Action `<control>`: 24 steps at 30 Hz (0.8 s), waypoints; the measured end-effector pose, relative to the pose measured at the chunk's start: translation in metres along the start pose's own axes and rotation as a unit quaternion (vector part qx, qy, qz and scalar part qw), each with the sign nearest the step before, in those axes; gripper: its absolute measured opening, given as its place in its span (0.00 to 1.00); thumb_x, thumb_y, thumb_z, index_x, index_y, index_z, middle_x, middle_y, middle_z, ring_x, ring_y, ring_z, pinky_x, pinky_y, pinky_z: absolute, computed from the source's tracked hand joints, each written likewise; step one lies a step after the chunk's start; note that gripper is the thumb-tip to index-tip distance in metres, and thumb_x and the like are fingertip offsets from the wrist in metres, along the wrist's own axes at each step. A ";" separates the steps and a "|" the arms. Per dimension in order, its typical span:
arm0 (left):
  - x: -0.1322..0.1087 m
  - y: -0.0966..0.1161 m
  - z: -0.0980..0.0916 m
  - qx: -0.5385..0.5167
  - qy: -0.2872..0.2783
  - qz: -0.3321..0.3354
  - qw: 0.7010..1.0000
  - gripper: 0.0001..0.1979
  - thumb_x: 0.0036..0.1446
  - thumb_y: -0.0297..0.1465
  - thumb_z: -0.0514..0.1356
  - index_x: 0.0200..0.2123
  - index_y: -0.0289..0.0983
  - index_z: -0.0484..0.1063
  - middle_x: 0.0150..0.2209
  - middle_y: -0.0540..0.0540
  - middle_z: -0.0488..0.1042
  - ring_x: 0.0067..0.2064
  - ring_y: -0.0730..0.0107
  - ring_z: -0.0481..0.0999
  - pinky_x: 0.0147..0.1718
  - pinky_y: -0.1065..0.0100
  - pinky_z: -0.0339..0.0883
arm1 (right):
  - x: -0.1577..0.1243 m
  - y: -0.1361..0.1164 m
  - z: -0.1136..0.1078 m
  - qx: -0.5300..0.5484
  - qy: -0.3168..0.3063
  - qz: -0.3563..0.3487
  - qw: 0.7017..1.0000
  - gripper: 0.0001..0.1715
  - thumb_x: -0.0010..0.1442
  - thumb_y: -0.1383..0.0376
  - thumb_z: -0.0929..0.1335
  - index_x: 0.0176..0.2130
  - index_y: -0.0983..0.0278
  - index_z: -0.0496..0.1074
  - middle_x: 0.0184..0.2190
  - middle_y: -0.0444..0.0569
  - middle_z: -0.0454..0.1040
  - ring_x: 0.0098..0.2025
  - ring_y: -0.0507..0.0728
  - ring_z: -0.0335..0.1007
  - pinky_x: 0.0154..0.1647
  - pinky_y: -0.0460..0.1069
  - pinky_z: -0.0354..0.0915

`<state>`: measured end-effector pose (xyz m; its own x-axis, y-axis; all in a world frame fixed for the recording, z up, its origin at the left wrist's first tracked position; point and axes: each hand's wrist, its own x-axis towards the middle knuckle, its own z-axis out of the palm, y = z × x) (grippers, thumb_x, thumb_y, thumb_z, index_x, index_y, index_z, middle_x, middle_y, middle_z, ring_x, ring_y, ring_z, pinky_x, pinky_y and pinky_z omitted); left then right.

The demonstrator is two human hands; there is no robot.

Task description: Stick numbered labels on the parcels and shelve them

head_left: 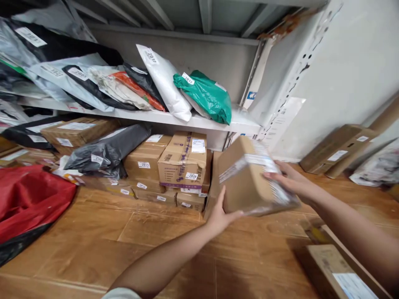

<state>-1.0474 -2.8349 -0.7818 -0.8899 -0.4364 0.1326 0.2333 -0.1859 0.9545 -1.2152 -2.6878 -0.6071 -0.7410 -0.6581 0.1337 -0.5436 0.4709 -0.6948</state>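
A brown cardboard box [241, 187] with clear wrap and a white label is held between both hands, tilted above the wooden floor. My left hand [220, 214] grips its lower left side, thumb along the bottom edge. On the right, my right hand [288, 180] holds the wrapped end, fingers over the label side. Just left of the held box, a carton marked 2020 [183, 160] sits on top of other boxes, beside a carton marked 2011 [140, 160]. Another brown box [213, 178] stands partly hidden behind the held one.
A metal shelf [205, 121] carries bagged parcels, among them a green bag [212, 97] and a white bag [168, 83]. A red bag [34, 199] lies at left. Boxes stand by the wall [339, 149] and at lower right [330, 265].
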 end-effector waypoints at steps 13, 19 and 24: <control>0.049 -0.066 -0.004 -0.290 -0.096 -0.347 0.886 0.18 0.60 0.39 0.53 0.48 0.33 0.67 0.46 0.35 0.75 0.47 0.57 0.76 0.48 0.48 0.69 | 0.009 -0.002 0.121 -0.283 0.010 -0.319 0.904 0.53 0.54 0.65 0.73 0.68 0.61 0.44 0.65 0.57 0.54 0.64 0.68 0.50 0.62 0.63 0.57; 0.028 -0.083 -0.013 -0.094 -0.112 -0.397 0.906 0.30 0.58 0.52 0.50 0.47 0.32 0.70 0.48 0.32 0.75 0.48 0.55 0.76 0.44 0.56 0.69 | 0.001 0.076 0.126 -0.215 0.149 -0.200 0.944 0.56 0.50 0.54 0.76 0.67 0.59 0.47 0.65 0.58 0.51 0.67 0.72 0.45 0.64 0.68 0.51; -0.006 -0.097 -0.053 0.146 -0.113 -0.341 0.922 0.17 0.55 0.41 0.56 0.43 0.37 0.72 0.44 0.40 0.78 0.43 0.62 0.76 0.38 0.66 0.64 | 0.053 0.114 0.129 -0.064 0.104 -0.183 0.975 0.49 0.52 0.50 0.73 0.64 0.60 0.52 0.60 0.58 0.60 0.62 0.66 0.57 0.62 0.62 0.58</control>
<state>-1.0441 -2.8607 -0.8895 -0.8571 -0.1057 -0.5041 -0.4967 -0.0893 0.8633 -1.2657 -2.7452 -0.7708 -0.5448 -0.6684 0.5064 -0.8216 0.3045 -0.4820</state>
